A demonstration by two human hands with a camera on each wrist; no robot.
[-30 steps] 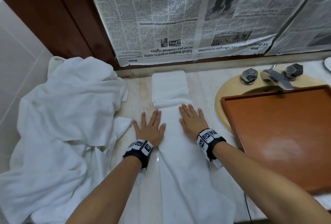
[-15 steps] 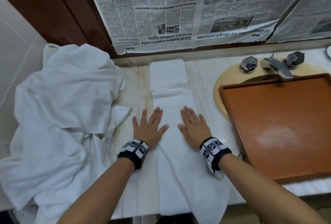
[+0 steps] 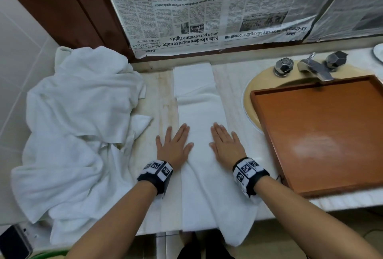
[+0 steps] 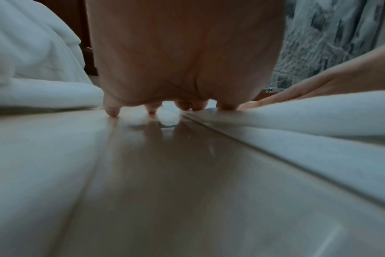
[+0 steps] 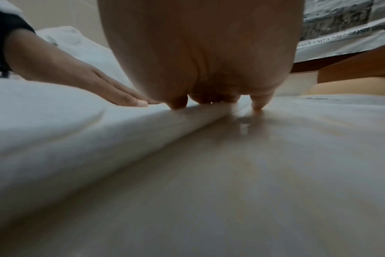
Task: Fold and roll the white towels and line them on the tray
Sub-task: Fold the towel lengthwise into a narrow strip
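A white towel [image 3: 202, 113], folded into a long narrow strip, lies on the marble counter from the back wall to the front edge, where its end hangs over. My left hand [image 3: 175, 142] lies flat with straight fingers on the strip's left edge and partly on the counter. Flat on the towel's right edge lies my right hand [image 3: 224, 141]. The left wrist view shows the left hand [image 4: 182, 69] pressing down beside the towel [image 4: 308, 114]. In the right wrist view the right hand [image 5: 200, 57] presses the towel [image 5: 66, 125]. The wooden tray [image 3: 323, 132] sits over the sink, with nothing on it.
A heap of unfolded white towels [image 3: 78, 126] covers the counter's left side. The faucet [image 3: 315, 68] and its knobs stand behind the tray. Newspaper [image 3: 207, 10] covers the wall above. The counter's front edge [image 3: 342, 200] runs close to my forearms.
Both flat hands have slid down the towel strip toward me, staying on its two edges. More of the counter's front edge and the hanging towel end has come into view.
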